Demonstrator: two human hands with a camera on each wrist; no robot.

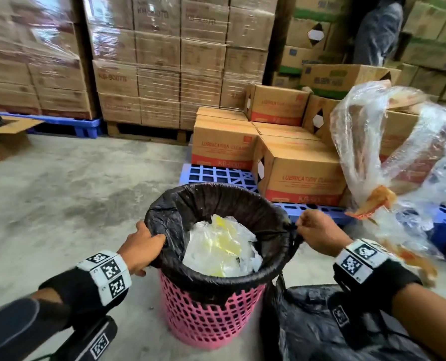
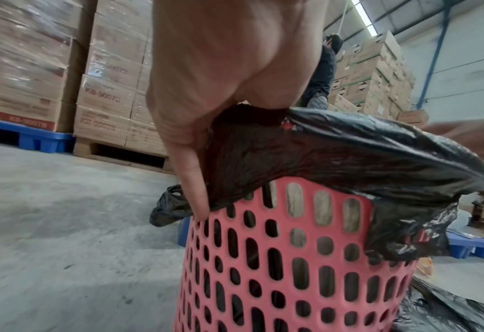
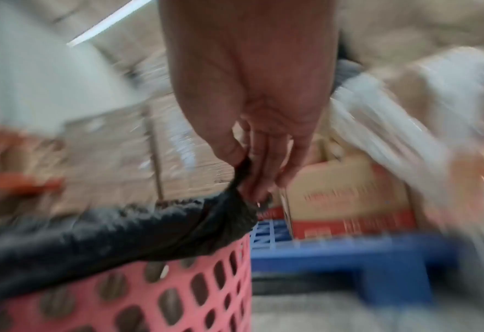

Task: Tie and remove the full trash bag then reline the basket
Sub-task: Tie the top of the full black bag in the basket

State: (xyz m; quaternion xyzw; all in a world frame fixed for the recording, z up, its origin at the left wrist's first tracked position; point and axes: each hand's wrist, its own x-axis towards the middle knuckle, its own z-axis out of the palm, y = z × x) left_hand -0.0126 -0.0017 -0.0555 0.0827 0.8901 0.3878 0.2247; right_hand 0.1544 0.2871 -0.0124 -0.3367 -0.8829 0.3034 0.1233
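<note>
A pink perforated basket point(image 1: 211, 316) stands on the concrete floor, lined with a black trash bag point(image 1: 232, 201) whose edge is folded over the rim. Crumpled clear and yellow plastic waste point(image 1: 221, 248) fills the inside. My left hand point(image 1: 142, 247) grips the bag's edge at the left rim, thumb outside against the basket point(image 2: 291, 269) and bag fold point(image 2: 348, 152). My right hand point(image 1: 317, 231) pinches a gathered tuft of the black bag point(image 3: 243, 177) at the right rim, above the basket wall point(image 3: 178, 298). The right wrist view is blurred.
Another black bag point(image 1: 328, 327) lies on the floor at my right. A large clear plastic bag point(image 1: 399, 162) sits over cartons point(image 1: 300, 165) on a blue pallet point(image 1: 216, 175) behind the basket. Wrapped carton stacks point(image 1: 159, 61) line the back. Bare floor spreads left.
</note>
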